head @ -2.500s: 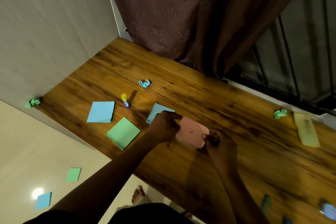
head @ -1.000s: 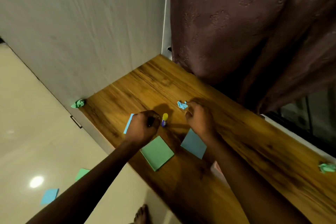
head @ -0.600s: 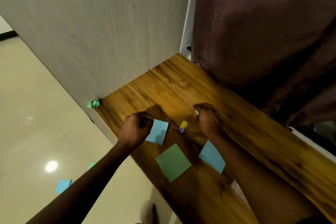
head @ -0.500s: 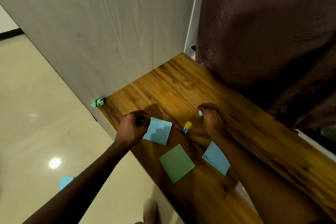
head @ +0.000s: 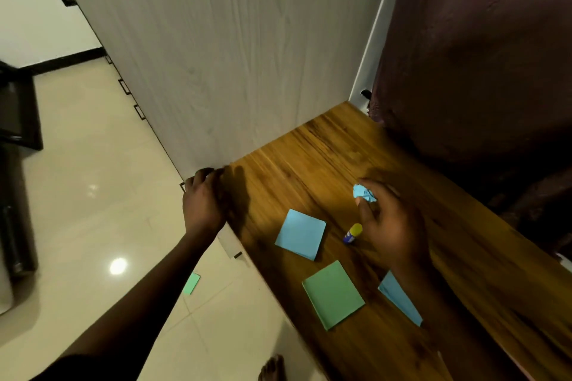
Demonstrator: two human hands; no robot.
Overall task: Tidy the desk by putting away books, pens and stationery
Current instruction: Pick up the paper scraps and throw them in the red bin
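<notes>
My right hand (head: 390,226) hovers over the wooden desk (head: 312,151) and pinches a crumpled blue paper (head: 364,193) at its fingertips. A small glue stick with a yellow cap (head: 353,233) lies just left of that hand. A blue note pad (head: 300,238), a green note pad (head: 332,294) and a second blue note pad (head: 399,297), partly under my right forearm, lie flat near the front edge. My left hand (head: 201,198) is at the desk's far left corner, fingers curled down against the wall; what lies under them is hidden.
A pale wood-grain panel (head: 232,56) closes the desk's left end. A dark curtain (head: 479,71) hangs behind the desk. A green note (head: 191,284) lies on the tiled floor, and my bare foot (head: 272,368) shows below the desk edge.
My left hand moved from the blue note pad to the desk's left corner, covering the crumpled green paper seen there. My right hand lifted the crumpled blue paper. The view swung left.
</notes>
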